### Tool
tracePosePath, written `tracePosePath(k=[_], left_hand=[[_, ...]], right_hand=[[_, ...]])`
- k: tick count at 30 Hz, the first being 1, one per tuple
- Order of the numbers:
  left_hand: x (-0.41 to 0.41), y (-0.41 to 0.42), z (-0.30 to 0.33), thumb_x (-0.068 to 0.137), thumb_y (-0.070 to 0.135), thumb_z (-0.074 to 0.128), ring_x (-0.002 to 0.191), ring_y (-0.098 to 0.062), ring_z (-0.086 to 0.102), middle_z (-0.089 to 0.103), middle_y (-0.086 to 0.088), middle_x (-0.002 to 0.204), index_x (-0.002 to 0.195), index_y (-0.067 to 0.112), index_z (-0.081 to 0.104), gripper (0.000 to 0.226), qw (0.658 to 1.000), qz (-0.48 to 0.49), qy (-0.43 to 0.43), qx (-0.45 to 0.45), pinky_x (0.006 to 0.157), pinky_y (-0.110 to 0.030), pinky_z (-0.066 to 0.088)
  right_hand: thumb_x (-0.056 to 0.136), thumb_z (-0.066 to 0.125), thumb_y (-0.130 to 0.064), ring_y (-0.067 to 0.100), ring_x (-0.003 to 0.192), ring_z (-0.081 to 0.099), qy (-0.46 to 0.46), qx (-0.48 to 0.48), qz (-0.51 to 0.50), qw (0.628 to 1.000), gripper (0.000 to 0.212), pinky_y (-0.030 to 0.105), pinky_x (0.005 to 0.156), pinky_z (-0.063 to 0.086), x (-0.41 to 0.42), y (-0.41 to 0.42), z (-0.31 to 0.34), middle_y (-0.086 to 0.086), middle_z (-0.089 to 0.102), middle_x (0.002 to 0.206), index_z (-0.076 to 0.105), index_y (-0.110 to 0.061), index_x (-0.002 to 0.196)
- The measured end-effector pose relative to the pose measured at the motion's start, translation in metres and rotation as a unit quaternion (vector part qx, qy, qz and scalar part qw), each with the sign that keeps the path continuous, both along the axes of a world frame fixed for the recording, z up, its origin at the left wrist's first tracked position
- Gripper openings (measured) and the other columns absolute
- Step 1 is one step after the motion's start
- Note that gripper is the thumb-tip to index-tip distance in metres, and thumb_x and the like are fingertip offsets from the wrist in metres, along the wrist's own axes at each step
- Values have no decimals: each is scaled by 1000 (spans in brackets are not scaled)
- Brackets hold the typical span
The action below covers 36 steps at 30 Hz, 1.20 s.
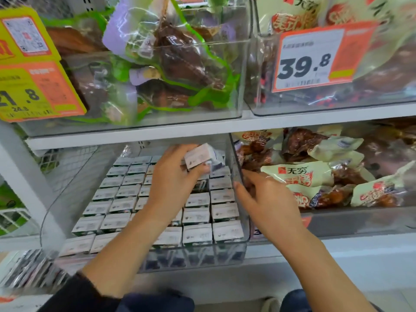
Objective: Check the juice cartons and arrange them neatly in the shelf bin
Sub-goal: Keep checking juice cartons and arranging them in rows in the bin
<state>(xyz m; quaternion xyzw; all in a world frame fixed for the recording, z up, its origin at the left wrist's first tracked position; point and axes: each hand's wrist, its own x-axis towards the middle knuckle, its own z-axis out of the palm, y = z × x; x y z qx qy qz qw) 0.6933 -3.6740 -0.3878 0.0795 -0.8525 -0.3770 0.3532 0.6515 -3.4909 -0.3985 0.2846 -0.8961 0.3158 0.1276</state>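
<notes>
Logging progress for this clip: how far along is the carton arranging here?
Mostly done: cartons stand in tidy rows in the clear bin. In hand: the left hand grips one carton lifted above the back rows. The right hand rests at the bin's right wall. Left: seating that carton.

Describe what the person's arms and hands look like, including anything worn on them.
Both forearms are bare. The left hand shows no glove, ring or watch; its arm comes out of a dark, black-looking sleeve pushed up near the elbow. The right hand is likewise bare, with no sleeve, watch or band visible on that forearm.
</notes>
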Motion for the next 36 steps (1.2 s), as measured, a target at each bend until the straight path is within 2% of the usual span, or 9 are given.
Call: tracePosePath(k=[3, 7, 12, 15, 18, 22, 26, 32, 36], left_hand=[[-35, -10, -6, 72, 13, 82, 98, -17, 62, 61, 4, 103, 109, 22, 65, 42, 1000, 11, -12, -14, 83, -43, 55], [-62, -18, -14, 70, 15, 83, 96, -13, 65, 64, 8, 99, 107, 24, 65, 42, 1000, 0, -29, 6, 86, -34, 56], [-72, -19, -21, 74, 11, 81, 99, -21, 65, 67, -6, 110, 110, 14, 64, 40, 995, -40, -87, -22, 87, -42, 55], [-77, -14, -20, 78, 12, 78, 101, -22, 64, 63, -8, 117, 117, 12, 65, 41, 993, -29, -101, -63, 93, -39, 52], [-83, -14, -21, 79, 13, 77, 105, -22, 59, 61, -9, 116, 117, 8, 66, 40, 985, -22, -137, -106, 97, -27, 45], [-83, -13, -26, 90, 4, 64, 104, -20, 63, 68, -8, 111, 107, 9, 73, 21, 977, -20, -178, -117, 93, -14, 39], [-75, -14, -19, 91, 8, 63, 103, -17, 63, 69, -2, 109, 106, 15, 74, 19, 971, -48, -193, -135, 96, -25, 46], [-68, -16, 2, 83, 39, 71, 106, -13, 59, 66, 7, 115, 112, 26, 68, 32, 898, -90, -353, -246, 93, -33, 49], [-77, -13, 4, 86, 37, 69, 102, -16, 58, 65, 1, 113, 110, 21, 66, 29, 889, -81, -364, -267, 88, -32, 49]], right_hand=[[93, 47, -40, 24, 77, 60, -4, -4, 6, 1000, 34, 28, 56, 29, -1, -1, -1, 5, 65, 83, 61, -23, 120], [94, 45, -40, 21, 73, 57, -6, -19, 25, 999, 34, 29, 56, 28, -3, 2, -2, -2, 56, 77, 61, -25, 120], [94, 42, -42, 24, 80, 60, -4, -25, 29, 999, 37, 32, 61, 41, -4, 1, -4, 3, 61, 90, 60, -24, 121], [94, 42, -41, 26, 82, 60, 2, -25, 23, 999, 36, 33, 64, 45, -4, 0, -5, 4, 61, 92, 59, -25, 122], [95, 40, -40, 25, 82, 60, 5, -27, 18, 999, 34, 33, 64, 44, -3, -2, -6, 3, 60, 94, 58, -27, 121], [96, 37, -39, 23, 81, 60, 7, -29, 18, 999, 33, 32, 63, 44, -1, -2, -6, 1, 61, 93, 58, -26, 118], [96, 39, -39, 24, 81, 62, 9, -39, 19, 999, 35, 32, 63, 46, 0, -1, -5, 3, 61, 98, 57, -26, 123], [96, 40, -37, 28, 80, 63, 9, -37, 13, 999, 36, 35, 64, 49, 0, -2, -5, 6, 60, 97, 56, -25, 126], [97, 38, -38, 27, 80, 62, 9, -31, 16, 999, 35, 35, 64, 49, 1, -2, -4, 6, 60, 94, 56, -26, 124]])
